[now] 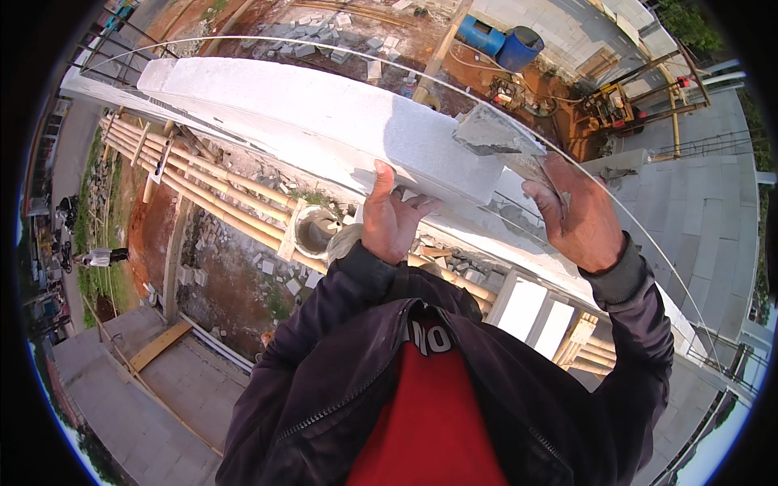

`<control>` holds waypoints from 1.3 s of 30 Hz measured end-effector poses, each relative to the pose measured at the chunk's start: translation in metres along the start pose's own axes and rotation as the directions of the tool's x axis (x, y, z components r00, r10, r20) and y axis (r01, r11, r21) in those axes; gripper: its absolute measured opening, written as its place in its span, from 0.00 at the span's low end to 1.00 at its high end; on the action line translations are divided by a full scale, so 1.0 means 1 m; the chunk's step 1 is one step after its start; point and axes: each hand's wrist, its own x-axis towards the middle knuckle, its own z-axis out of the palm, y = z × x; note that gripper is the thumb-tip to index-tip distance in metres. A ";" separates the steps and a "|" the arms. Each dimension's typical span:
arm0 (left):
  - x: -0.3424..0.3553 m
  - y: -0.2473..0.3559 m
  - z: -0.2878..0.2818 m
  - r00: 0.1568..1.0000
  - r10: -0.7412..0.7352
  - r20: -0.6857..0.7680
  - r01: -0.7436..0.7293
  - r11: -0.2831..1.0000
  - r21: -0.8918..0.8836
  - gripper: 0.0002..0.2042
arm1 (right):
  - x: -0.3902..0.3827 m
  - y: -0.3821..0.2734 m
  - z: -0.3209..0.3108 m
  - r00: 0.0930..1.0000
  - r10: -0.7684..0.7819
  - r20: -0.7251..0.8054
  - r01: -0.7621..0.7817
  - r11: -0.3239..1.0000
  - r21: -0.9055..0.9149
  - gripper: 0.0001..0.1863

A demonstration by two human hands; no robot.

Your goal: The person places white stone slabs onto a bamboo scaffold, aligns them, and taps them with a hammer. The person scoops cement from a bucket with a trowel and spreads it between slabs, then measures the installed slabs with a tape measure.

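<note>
Pale block (pixel 324 117), upper left to centre. Bucket (pixel 314 230) by bamboo poles (pixel 212 198), centre-left, presumably within reach. Left hand (pixel 392 219), centre, spread at block's near face, perhaps steadying; grey trowel (pixel 501 132) clamped in right hand (pixel 585 217), right of centre.

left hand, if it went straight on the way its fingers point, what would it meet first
Most likely the near side of the white block: the left hand has its fingers right beside it, though whether they already touch is unclear.
</note>
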 end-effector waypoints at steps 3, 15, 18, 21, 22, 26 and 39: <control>0.001 -0.001 0.002 1.000 -0.001 0.017 0.000 1.000 0.017 0.53 | -0.006 0.000 -0.007 0.998 0.034 -0.059 -0.028 0.994 0.106 0.18; 0.002 0.014 -0.011 0.999 0.015 -0.048 -0.011 0.996 0.083 0.59 | -0.017 0.006 -0.014 0.977 0.079 0.198 -0.082 0.997 0.005 0.30; 0.003 0.031 -0.013 0.981 0.139 -0.137 -0.112 0.976 0.188 0.65 | -0.030 0.021 -0.016 0.955 0.131 0.267 -0.168 0.978 0.122 0.31; 0.006 0.026 -0.014 0.979 0.142 -0.145 -0.121 0.982 0.148 0.67 | -0.033 0.014 -0.014 0.944 0.239 0.227 -0.283 0.941 0.187 0.31; 0.005 0.024 -0.013 0.978 0.150 -0.146 -0.129 0.981 0.146 0.67 | -0.030 0.011 -0.015 0.940 0.274 0.206 -0.315 0.926 0.209 0.31; 0.004 0.027 -0.011 0.977 0.176 -0.121 -0.159 0.978 0.138 0.62 | -0.026 0.008 -0.013 0.976 0.212 0.056 -0.218 0.966 0.142 0.29; 0.009 0.023 -0.019 0.980 0.191 -0.060 -0.178 0.967 0.181 0.63 | -0.042 0.014 -0.003 0.988 0.129 0.090 -0.138 0.985 0.103 0.28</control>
